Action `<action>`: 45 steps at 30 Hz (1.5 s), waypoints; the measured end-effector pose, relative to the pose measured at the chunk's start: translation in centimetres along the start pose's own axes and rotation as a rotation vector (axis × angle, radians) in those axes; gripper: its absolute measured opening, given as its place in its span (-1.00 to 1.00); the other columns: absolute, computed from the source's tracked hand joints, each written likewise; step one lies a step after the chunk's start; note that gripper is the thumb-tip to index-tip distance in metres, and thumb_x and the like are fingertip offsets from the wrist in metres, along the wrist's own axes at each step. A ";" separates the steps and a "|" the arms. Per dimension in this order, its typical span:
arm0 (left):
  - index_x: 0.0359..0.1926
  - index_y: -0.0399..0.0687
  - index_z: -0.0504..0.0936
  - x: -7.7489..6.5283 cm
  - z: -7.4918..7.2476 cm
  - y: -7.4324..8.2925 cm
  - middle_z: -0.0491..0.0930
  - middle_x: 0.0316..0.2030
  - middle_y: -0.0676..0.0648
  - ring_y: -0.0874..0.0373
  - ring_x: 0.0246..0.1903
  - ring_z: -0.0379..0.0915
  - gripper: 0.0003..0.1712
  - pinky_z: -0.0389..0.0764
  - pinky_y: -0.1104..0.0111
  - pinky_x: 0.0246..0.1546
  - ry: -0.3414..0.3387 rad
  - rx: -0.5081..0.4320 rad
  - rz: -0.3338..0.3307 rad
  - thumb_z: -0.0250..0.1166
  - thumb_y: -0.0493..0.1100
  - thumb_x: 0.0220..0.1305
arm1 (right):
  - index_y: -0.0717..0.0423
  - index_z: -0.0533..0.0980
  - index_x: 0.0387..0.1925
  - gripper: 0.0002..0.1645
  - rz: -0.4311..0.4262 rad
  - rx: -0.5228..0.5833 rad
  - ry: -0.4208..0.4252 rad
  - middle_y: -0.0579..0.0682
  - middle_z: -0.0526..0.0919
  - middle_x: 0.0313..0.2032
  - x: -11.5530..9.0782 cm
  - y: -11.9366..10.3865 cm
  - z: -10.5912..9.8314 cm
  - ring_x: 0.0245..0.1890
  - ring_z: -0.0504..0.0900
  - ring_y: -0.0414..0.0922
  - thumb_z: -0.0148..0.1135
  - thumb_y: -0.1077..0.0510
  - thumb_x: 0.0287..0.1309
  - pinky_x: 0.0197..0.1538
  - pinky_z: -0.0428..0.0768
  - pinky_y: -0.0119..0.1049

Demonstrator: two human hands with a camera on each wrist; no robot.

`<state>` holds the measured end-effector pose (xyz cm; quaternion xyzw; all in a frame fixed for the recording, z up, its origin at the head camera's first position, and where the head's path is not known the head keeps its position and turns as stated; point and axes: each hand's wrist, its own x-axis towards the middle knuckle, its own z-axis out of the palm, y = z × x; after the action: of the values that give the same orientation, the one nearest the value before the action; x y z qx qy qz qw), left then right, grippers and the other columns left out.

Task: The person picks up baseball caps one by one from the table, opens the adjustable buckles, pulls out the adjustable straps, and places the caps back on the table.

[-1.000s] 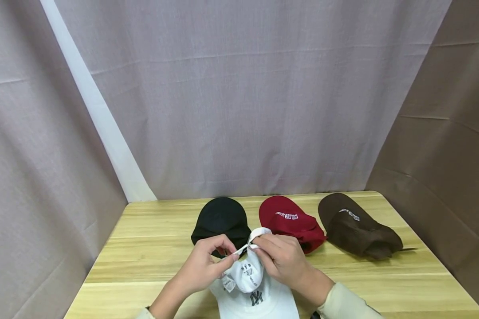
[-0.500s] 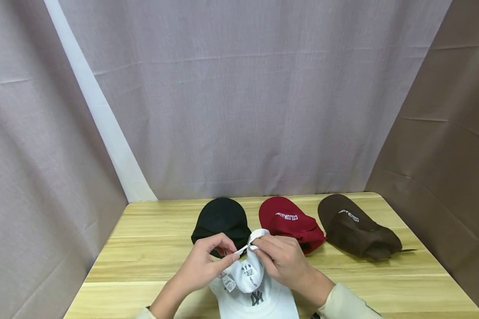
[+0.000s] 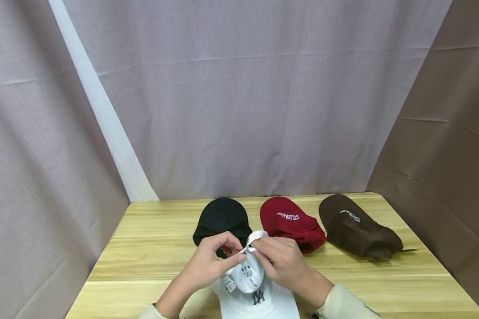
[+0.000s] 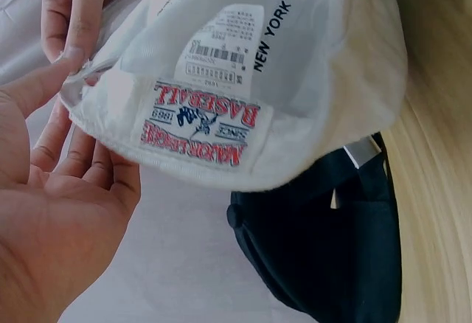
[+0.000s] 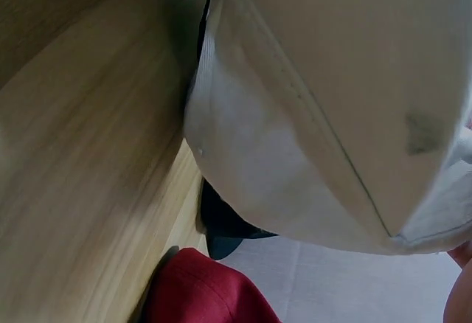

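Note:
A white baseball cap (image 3: 279, 301) with a dark NY emblem is held up in front of the body, its brim pointing toward me. My left hand (image 3: 211, 263) pinches the cap's back edge between thumb and fingertips. Close beside it, the fingers of my right hand (image 3: 285, 263) grip the back strap (image 3: 257, 236), which stands up in a small loop. The left wrist view looks into the crown, where a red and blue baseball label (image 4: 199, 124) and a white care tag (image 4: 221, 46) show. Fingers of both hands meet at the strap there. In the right wrist view the cap's outer side (image 5: 295, 116) hides most of the right hand.
Along the back of the wooden table (image 3: 143, 248) lie a black cap (image 3: 222, 219), a red cap (image 3: 289, 221) with white lettering and a dark brown cap (image 3: 357, 230). Grey curtain (image 3: 239, 110) stands behind the table, with brown cloth (image 3: 447, 177) on the right.
My left thumb and fingertips have shifted slightly right along the cap's edge, nearer to the right fingertips. The right hand and the other caps stay essentially in place.

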<state>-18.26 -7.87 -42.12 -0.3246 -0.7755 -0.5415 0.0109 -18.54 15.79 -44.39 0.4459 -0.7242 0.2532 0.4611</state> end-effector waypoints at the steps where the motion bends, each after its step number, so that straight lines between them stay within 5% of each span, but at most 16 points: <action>1: -0.19 0.05 0.70 0.0 0.1 0.0 0.76 -0.31 -0.03 0.36 -0.30 0.61 -0.88 0.70 0.37 -0.16 0.001 -0.003 -0.001 0.50 -0.18 0.32 | 0.09 0.73 -0.16 -0.72 -0.004 0.001 -0.001 -0.10 0.79 -0.35 0.0 0.0 0.1 -0.41 0.74 -0.24 0.17 0.06 0.57 -0.23 0.76 -0.33; 20: -0.21 -0.05 0.68 0.2 0.3 -0.3 0.72 -0.33 -0.07 0.37 -0.31 0.57 -0.94 0.69 0.38 -0.19 0.001 -0.031 0.020 0.42 -0.21 0.41 | 0.13 0.73 -0.18 -0.73 -0.006 0.045 0.015 -0.08 0.77 -0.37 0.3 0.1 0.4 -0.43 0.69 -0.25 0.18 0.10 0.55 -0.29 0.72 -0.40; 35: -0.22 0.01 0.69 -0.2 -0.3 -0.6 0.72 -0.30 -0.05 0.34 -0.26 0.59 -0.94 0.69 0.37 -0.11 -0.051 -0.019 -0.012 0.42 -0.17 0.42 | 0.09 0.72 -0.17 -0.76 0.025 0.056 0.015 -0.10 0.79 -0.34 -0.1 0.5 0.0 -0.40 0.74 -0.26 0.20 0.08 0.55 -0.30 0.71 -0.42; 45: -0.19 -0.13 0.69 -0.3 -0.2 -0.6 0.73 -0.27 -0.06 0.32 -0.24 0.59 -0.86 0.68 0.36 -0.09 -0.049 -0.027 -0.034 0.42 -0.15 0.43 | 0.08 0.72 -0.15 -0.78 0.047 0.075 0.008 -0.10 0.80 -0.33 0.0 0.3 -0.1 -0.42 0.71 -0.29 0.21 0.09 0.54 -0.29 0.71 -0.44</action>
<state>-18.38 -8.35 -42.61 -0.3247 -0.7736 -0.5437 -0.0216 -18.76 15.99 -44.39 0.4446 -0.7226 0.2929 0.4410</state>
